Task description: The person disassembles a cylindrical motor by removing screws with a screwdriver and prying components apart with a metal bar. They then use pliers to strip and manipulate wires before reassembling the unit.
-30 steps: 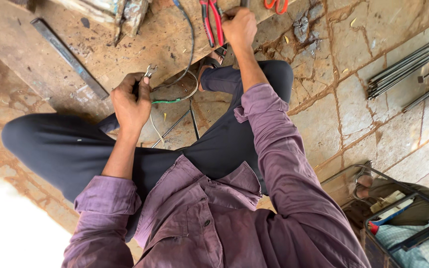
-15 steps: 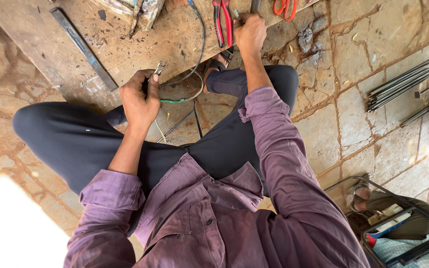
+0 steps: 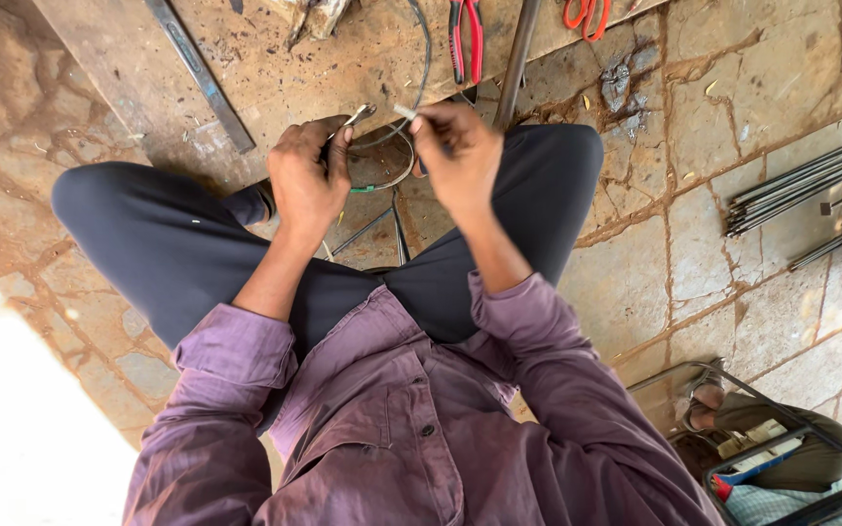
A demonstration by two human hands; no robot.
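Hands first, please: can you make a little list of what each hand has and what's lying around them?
left hand: grips a small metal tool
right hand: pinches a small light piece
between the hands: a loop of wire
wooden board: lies in front of the knees
on the board: red-handled pliers, a flat metal bar
floor at right: a bundle of thin metal rods on stone

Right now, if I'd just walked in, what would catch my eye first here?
Both hands meet at centre: the left hand and right hand each pinch an end of a wire loop over the person's crossed legs. Beyond them, red-handled pliers lie on a worn wooden board, with metal rods on the stone floor at right.
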